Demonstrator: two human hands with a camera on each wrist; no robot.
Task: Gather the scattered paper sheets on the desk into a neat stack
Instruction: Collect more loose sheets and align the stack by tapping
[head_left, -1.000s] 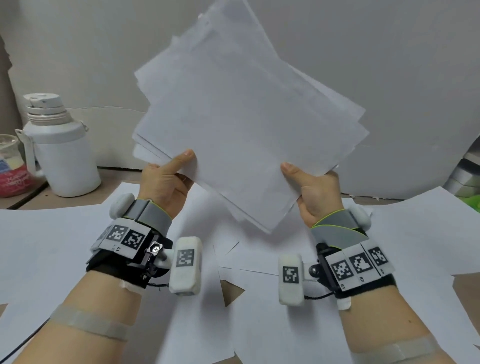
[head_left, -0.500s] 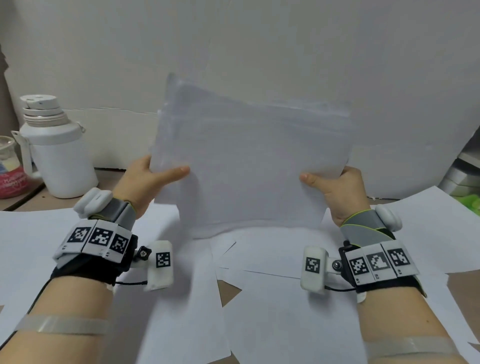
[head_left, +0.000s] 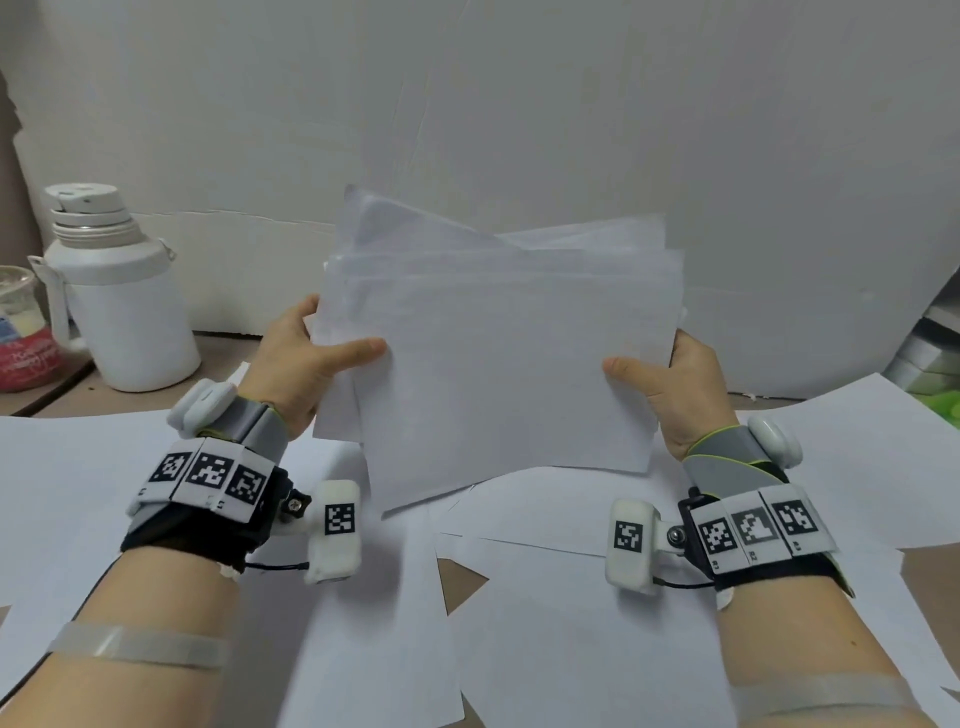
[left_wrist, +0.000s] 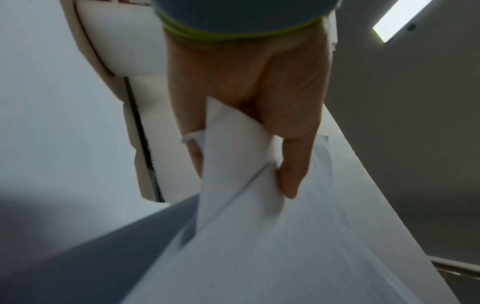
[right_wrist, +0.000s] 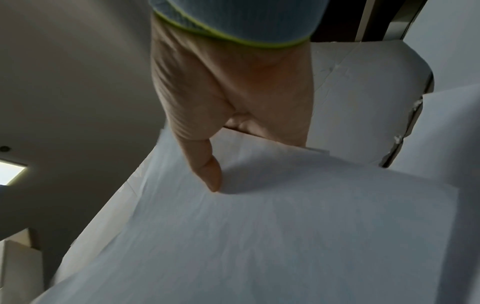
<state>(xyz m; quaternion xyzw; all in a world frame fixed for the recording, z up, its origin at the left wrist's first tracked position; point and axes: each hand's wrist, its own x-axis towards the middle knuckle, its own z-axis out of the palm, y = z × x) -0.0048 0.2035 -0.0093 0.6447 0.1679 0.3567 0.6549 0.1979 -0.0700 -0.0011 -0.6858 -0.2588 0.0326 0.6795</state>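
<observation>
Both our hands grasp the stack (head_left: 498, 374): left hand (head_left: 296, 364) on its left edge, right hand (head_left: 675, 384) on its right, above loose sheets (head_left: 571, 623).

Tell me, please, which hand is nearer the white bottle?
Left. The left hand grips the paper stack just right of the white bottle; the right hand holds its far side.

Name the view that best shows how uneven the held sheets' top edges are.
The head view: the held sheets show whole, top edges fanned and misaligned. The left wrist view shows only a corner in the left hand; the right wrist view only their face.
</observation>
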